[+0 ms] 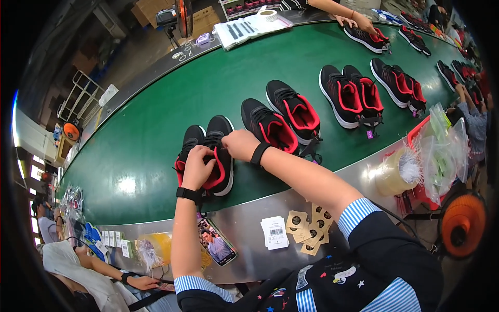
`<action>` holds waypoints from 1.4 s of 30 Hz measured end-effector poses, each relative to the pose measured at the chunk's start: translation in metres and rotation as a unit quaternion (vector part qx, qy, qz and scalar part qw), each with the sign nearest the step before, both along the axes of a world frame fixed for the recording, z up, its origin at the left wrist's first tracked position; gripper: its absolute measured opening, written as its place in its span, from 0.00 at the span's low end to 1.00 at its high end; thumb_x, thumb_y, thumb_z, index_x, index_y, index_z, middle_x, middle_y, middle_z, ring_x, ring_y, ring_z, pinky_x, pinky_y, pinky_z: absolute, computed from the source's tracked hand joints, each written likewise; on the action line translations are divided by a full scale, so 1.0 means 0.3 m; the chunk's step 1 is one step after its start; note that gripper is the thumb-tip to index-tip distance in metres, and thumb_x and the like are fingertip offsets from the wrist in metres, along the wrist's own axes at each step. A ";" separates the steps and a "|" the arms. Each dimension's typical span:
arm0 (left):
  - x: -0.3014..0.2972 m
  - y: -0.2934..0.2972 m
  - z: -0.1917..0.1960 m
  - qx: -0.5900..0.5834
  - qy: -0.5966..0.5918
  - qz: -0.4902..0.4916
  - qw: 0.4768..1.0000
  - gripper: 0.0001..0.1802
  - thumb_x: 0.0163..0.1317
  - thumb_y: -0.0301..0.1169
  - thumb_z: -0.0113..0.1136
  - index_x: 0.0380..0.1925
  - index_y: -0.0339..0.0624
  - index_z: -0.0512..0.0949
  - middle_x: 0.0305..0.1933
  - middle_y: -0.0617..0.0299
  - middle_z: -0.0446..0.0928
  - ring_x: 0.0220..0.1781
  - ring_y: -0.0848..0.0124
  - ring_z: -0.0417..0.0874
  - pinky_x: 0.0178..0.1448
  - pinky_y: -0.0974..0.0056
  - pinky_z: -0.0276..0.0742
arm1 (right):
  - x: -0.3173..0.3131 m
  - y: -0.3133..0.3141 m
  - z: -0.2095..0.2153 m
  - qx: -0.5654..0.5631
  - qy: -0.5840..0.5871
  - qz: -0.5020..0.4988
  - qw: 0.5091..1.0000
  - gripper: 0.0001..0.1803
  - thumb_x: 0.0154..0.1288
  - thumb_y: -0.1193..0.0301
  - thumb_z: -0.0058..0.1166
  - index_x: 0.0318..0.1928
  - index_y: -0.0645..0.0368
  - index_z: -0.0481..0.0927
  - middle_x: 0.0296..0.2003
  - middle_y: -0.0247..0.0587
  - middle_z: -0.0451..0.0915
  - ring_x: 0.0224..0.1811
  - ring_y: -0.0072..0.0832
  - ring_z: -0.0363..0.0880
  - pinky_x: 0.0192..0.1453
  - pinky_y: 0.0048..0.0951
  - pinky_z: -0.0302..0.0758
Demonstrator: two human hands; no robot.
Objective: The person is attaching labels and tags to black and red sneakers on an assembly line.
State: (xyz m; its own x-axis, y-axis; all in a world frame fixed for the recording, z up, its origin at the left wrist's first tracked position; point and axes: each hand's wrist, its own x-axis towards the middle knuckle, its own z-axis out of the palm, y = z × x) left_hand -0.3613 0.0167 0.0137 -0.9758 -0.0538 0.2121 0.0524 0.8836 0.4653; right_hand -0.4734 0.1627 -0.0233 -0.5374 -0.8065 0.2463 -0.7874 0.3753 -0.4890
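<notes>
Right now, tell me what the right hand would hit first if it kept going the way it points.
The right hand points left along the belt, fingers at the near pair of black-and-red shoes. Going on, it would probably meet the left hand, though depth is unclear.

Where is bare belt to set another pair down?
Wide bare green belt lies left of and beyond the pair both hands work on. Rightward, pairs of shoes stand close together. The metal ledge holds phone, tags, stickers.

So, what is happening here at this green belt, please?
A person stands at a green conveyor belt with both hands on a pair of black sneakers with red lining. The left hand and the right hand work at the laces. More pairs lie in a row further along. A phone and small tags lie on the metal ledge.
</notes>
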 end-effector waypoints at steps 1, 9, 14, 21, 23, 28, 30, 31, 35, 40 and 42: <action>0.003 0.004 -0.002 0.005 0.008 0.005 1.000 0.09 0.45 0.25 0.62 0.29 0.36 0.78 0.39 0.53 0.74 0.46 0.56 0.73 0.52 0.58 0.69 | 0.013 -0.003 -0.004 -0.033 -0.016 0.022 0.999 0.07 0.52 0.71 0.47 0.27 0.56 0.79 0.25 0.46 0.78 0.33 0.44 0.77 0.38 0.42 0.73; 0.027 -0.010 -0.010 0.021 0.012 0.026 0.999 0.10 0.46 0.25 0.61 0.31 0.35 0.79 0.41 0.54 0.75 0.48 0.56 0.73 0.53 0.59 0.68 | 0.063 0.000 0.011 -0.069 0.003 0.018 0.997 0.06 0.51 0.71 0.48 0.24 0.57 0.78 0.24 0.45 0.78 0.30 0.43 0.77 0.36 0.41 0.73; 0.028 -0.010 -0.021 0.026 0.025 0.026 0.999 0.10 0.45 0.24 0.61 0.32 0.36 0.79 0.41 0.54 0.75 0.47 0.57 0.73 0.53 0.59 0.68 | 0.057 -0.019 0.011 -0.059 0.006 -0.003 0.998 0.06 0.48 0.72 0.49 0.25 0.59 0.79 0.25 0.48 0.79 0.32 0.44 0.78 0.37 0.41 0.75; 0.037 -0.014 -0.019 0.021 0.031 0.037 0.999 0.10 0.45 0.23 0.61 0.32 0.36 0.79 0.40 0.55 0.75 0.47 0.57 0.73 0.52 0.60 0.69 | 0.075 -0.037 0.015 -0.091 0.008 -0.007 0.996 0.06 0.49 0.72 0.49 0.26 0.58 0.79 0.26 0.48 0.79 0.32 0.44 0.78 0.37 0.42 0.75; 0.037 -0.012 -0.020 0.014 0.026 0.041 0.999 0.11 0.45 0.23 0.61 0.32 0.36 0.79 0.40 0.55 0.75 0.47 0.57 0.73 0.52 0.60 0.69 | 0.076 -0.036 0.011 -0.092 0.006 -0.011 0.996 0.06 0.49 0.72 0.48 0.26 0.58 0.79 0.26 0.48 0.79 0.32 0.44 0.78 0.37 0.42 0.75; 0.032 -0.001 -0.009 0.003 0.023 0.044 0.999 0.10 0.46 0.22 0.60 0.32 0.36 0.79 0.41 0.55 0.75 0.48 0.58 0.74 0.53 0.60 0.68 | 0.072 -0.029 0.010 -0.103 -0.030 -0.027 0.994 0.06 0.49 0.73 0.48 0.26 0.58 0.79 0.26 0.47 0.79 0.31 0.44 0.78 0.37 0.42 0.74; 0.035 -0.001 -0.007 -0.003 0.021 0.049 0.999 0.10 0.46 0.22 0.59 0.32 0.36 0.79 0.41 0.55 0.75 0.48 0.58 0.74 0.54 0.61 0.68 | 0.079 -0.032 0.010 -0.110 -0.034 -0.029 0.993 0.06 0.49 0.73 0.49 0.26 0.57 0.79 0.26 0.47 0.79 0.31 0.44 0.78 0.37 0.42 0.74; 0.034 -0.006 -0.007 0.005 0.026 0.052 0.998 0.09 0.48 0.22 0.58 0.32 0.36 0.79 0.40 0.55 0.75 0.47 0.57 0.73 0.53 0.60 0.68 | 0.081 -0.033 0.010 -0.117 -0.037 -0.030 0.992 0.06 0.49 0.73 0.49 0.26 0.57 0.79 0.26 0.48 0.79 0.31 0.44 0.78 0.37 0.42 0.75; 0.007 -0.003 -0.013 -0.078 0.065 0.080 0.992 0.07 0.50 0.23 0.54 0.30 0.38 0.79 0.36 0.55 0.73 0.44 0.57 0.71 0.50 0.57 0.68 | 0.062 -0.036 0.008 -0.105 -0.061 -0.055 0.991 0.06 0.49 0.73 0.48 0.26 0.57 0.79 0.26 0.48 0.79 0.31 0.44 0.78 0.37 0.41 0.75; -0.004 0.010 -0.002 -0.113 0.018 0.106 0.988 0.11 0.52 0.26 0.55 0.36 0.43 0.80 0.37 0.55 0.72 0.44 0.57 0.70 0.50 0.57 0.67 | 0.048 -0.072 0.001 -0.087 -0.088 -0.105 0.987 0.07 0.49 0.72 0.48 0.27 0.56 0.80 0.27 0.49 0.79 0.32 0.44 0.79 0.37 0.42 0.75; -0.005 0.011 0.005 -0.105 0.007 0.106 0.989 0.12 0.52 0.26 0.55 0.38 0.43 0.80 0.38 0.55 0.71 0.44 0.57 0.69 0.50 0.58 0.66 | 0.043 -0.080 -0.004 -0.080 -0.096 -0.116 0.985 0.07 0.49 0.72 0.48 0.27 0.56 0.80 0.27 0.49 0.79 0.32 0.44 0.79 0.37 0.42 0.75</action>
